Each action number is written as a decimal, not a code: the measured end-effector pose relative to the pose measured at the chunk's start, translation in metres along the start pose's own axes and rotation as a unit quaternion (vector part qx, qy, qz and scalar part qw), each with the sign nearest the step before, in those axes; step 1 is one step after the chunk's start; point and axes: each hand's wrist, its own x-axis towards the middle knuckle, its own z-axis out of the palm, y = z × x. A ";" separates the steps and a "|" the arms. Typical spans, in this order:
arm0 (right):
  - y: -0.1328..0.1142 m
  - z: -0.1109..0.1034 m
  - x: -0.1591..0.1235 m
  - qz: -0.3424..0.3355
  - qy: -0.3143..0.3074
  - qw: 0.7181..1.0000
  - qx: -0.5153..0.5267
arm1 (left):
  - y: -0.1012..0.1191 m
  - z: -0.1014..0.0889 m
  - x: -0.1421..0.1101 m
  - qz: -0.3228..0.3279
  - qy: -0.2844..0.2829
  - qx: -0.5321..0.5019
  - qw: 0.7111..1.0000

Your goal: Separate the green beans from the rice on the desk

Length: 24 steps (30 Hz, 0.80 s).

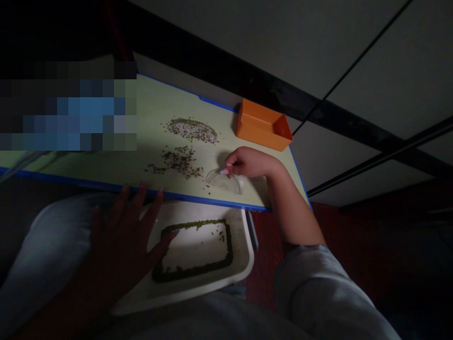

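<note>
My right hand point(244, 162) is closed, with its fingertips pinched at the curved edge of a clear plastic protractor point(225, 183). The protractor lies on or just above the pale table point(145, 104). Left of it is a loose patch of small dark and greenish seeds or beans point(180, 161). Behind that patch spreads a denser pile of pinkish and green ones point(193, 130). My left hand point(129, 226) is open, fingers spread, over the left side of a white basin point(247, 257) below the table edge. Green beans point(193, 273) line the basin's floor edges, a few scattered inside.
An orange open box point(264, 130) stands at the table's back right corner. The table has a blue rim point(244, 206). A blurred-out region covers the left, and a clear bag-like thing point(26, 163) shows under it. Dark red floor point(264, 255) lies right of the basin.
</note>
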 end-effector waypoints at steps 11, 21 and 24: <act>0.004 0.002 0.001 -0.024 -0.019 0.999 0.042 | -0.003 0.004 -0.003 0.007 0.028 -0.022 0.999; 0.000 0.002 0.000 -0.045 -0.051 0.996 0.050 | 0.000 -0.001 0.000 -0.009 0.003 -0.019 1.000; -0.001 0.001 -0.001 -0.051 -0.054 0.996 0.053 | 0.002 -0.002 0.000 -0.010 0.000 -0.008 1.000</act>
